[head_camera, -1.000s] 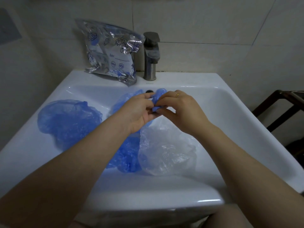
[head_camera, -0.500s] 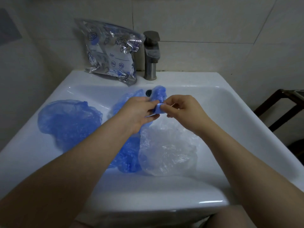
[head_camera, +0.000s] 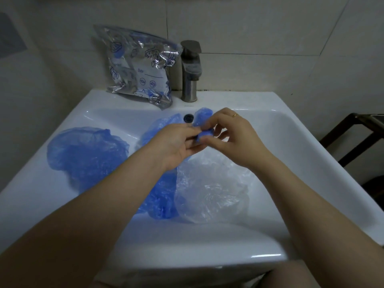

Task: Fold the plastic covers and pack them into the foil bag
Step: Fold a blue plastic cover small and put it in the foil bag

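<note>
My left hand (head_camera: 176,144) and my right hand (head_camera: 232,136) meet above the middle of the sink and both pinch a small rolled blue plastic cover (head_camera: 204,134); its loose end (head_camera: 202,116) sticks up behind the fingers. A spread blue cover (head_camera: 85,154) lies on the sink's left slope. Another blue cover (head_camera: 162,200) lies under my left forearm. A clear cover (head_camera: 212,194) lies beside it on the right. The silver foil bag (head_camera: 141,67) leans on the wall at the back left, beside the tap.
The white sink (head_camera: 301,142) fills the view, with its overflow hole (head_camera: 188,117) at the back. A metal tap (head_camera: 190,71) stands on the back rim. A dark wooden frame (head_camera: 357,138) stands to the right of the sink.
My hands have drawn closer together and rolled the blue cover tighter; my right hand has turned so that its fingers arch over the roll.
</note>
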A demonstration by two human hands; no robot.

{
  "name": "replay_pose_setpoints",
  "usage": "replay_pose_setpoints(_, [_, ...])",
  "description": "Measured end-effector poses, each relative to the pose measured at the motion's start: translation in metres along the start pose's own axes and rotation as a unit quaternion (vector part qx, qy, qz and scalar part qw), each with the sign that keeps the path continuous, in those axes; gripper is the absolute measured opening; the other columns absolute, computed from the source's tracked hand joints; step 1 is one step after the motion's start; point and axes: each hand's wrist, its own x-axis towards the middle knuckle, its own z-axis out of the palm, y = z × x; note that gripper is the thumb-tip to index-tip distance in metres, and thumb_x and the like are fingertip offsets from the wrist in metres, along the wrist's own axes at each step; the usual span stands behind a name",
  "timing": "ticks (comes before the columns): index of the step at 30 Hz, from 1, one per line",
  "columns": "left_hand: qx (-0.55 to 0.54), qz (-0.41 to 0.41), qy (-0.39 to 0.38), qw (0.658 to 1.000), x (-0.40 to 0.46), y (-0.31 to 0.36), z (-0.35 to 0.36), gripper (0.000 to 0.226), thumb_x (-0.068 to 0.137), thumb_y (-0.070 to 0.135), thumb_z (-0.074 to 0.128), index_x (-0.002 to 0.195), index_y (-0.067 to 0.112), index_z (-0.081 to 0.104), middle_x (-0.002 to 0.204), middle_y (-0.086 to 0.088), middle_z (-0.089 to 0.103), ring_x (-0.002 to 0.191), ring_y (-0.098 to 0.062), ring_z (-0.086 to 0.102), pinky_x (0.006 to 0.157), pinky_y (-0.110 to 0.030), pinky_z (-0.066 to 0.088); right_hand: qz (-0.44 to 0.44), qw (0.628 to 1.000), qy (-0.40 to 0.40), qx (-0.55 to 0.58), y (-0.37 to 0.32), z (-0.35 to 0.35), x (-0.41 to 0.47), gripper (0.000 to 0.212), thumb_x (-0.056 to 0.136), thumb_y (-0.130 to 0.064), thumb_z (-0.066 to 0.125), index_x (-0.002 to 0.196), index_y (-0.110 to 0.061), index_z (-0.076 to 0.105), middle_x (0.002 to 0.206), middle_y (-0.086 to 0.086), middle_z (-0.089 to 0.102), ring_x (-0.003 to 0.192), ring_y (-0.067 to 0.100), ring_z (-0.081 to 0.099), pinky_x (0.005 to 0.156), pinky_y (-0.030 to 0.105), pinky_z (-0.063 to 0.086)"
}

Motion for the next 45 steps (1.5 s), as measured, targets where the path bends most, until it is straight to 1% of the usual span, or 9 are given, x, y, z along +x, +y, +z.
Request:
replay_pose_setpoints(3, [-0.024,-0.008,0.002,1.000,-0.003,0.004,0.000,0.016,0.095,0.005,0.045,0.099,0.006,0.060,0.086,-0.007,0.071,0.079,-0.015,0.068,0.075,-0.027,0.056,-0.028,0.999,-0.026,-0.011,0.002,0.000,0.000,0.027,0.079,-0.015,0.073,0.103,-0.018,0.061,0.102,-0.006,0.048,0.081,0.008,0.054,0.074,0.013,0.048])
replay_pose_setpoints(8, [0.026,0.003,-0.012,1.000,-0.006,0.009,-0.001,0.013,0.094,0.013,0.048,0.093,0.016,0.061,0.085,-0.002,0.072,0.082,-0.014,0.069,0.086,-0.036,0.050,-0.022,0.999,0.014,0.038,-0.001,-0.002,0.001,0.013,0.085,-0.011,0.066,0.097,-0.015,0.063,0.093,-0.010,0.050,0.080,0.001,0.056,0.074,0.014,0.048])
replay_pose_setpoints(15, [0.138,0.043,0.047,0.988,-0.001,0.001,-0.004,0.008,0.092,0.019,0.057,0.094,0.022,0.064,0.089,0.002,0.069,0.079,-0.010,0.066,0.075,-0.024,0.051,0.027,0.997,-0.078,-0.006,-0.001,0.000,0.000,0.012,0.092,-0.021,0.056,0.098,-0.013,0.062,0.090,-0.004,0.054,0.077,0.004,0.052,0.072,0.012,0.041])
replay_pose_setpoints(23, [0.222,0.104,0.025,0.969,-0.002,-0.001,-0.004,0.026,0.090,0.007,0.058,0.115,0.011,0.064,0.094,-0.003,0.070,0.083,-0.008,0.068,0.081,-0.015,0.052,0.163,0.974,-0.003,0.159,-0.004,0.005,0.001,0.016,0.093,-0.020,0.055,0.077,-0.017,0.056,0.071,0.001,0.061,0.061,0.011,0.058,0.069,0.030,0.052])
replay_pose_setpoints(28, [0.147,0.103,-0.021,0.984,-0.009,0.004,0.004,0.022,0.095,0.010,0.048,0.111,0.012,0.063,0.093,-0.005,0.069,0.080,-0.006,0.068,0.075,-0.012,0.053,0.237,0.928,0.077,0.276,-0.006,0.001,0.002,0.013,0.090,-0.017,0.060,0.099,-0.010,0.053,0.077,0.009,0.062,0.062,0.012,0.058,0.062,0.021,0.052])
replay_pose_setpoints(31, [0.165,0.127,-0.008,0.978,-0.012,0.004,0.006,0.019,0.090,0.016,0.059,0.107,0.012,0.066,0.088,0.001,0.071,0.081,-0.002,0.068,0.073,-0.009,0.051,0.287,0.882,0.063,0.367,-0.007,0.000,0.002,0.030,0.089,-0.020,0.062,0.117,-0.018,0.051,0.087,0.006,0.063,0.069,0.011,0.060,0.065,0.022,0.053])
replay_pose_setpoints(35, [0.192,0.174,0.023,0.965,-0.013,0.004,0.007,0.021,0.084,0.000,0.064,0.102,0.009,0.066,0.062,0.012,0.068,0.061,0.006,0.064,0.060,-0.004,0.045,0.284,0.883,-0.002,0.373,-0.012,-0.001,0.007,0.020,0.090,-0.021,0.059,0.110,-0.018,0.062,0.075,-0.007,0.067,0.069,0.005,0.063,0.072,0.024,0.047])
replay_pose_setpoints(40, [0.246,0.213,0.051,0.944,-0.009,0.018,-0.002,0.028,0.080,-0.008,0.064,0.098,0.013,0.065,0.086,-0.001,0.070,0.080,-0.010,0.066,0.084,-0.022,0.053,0.239,0.916,-0.021,0.322,-0.023,-0.003,0.019,0.018,0.092,-0.022,0.057,0.106,-0.015,0.066,0.083,0.003,0.066,0.070,0.011,0.061,0.072,0.025,0.051])
replay_pose_setpoints(45, [0.320,0.262,0.080,0.907,-0.002,0.029,-0.008,0.022,0.075,-0.006,0.066,0.091,0.008,0.059,0.080,-0.011,0.072,0.080,-0.028,0.069,0.080,-0.040,0.055,0.221,0.911,-0.012,0.348,-0.031,0.000,0.039,0.021,0.093,-0.018,0.054,0.098,-0.002,0.066,0.079,0.013,0.063,0.063,0.014,0.057,0.065,0.020,0.054])
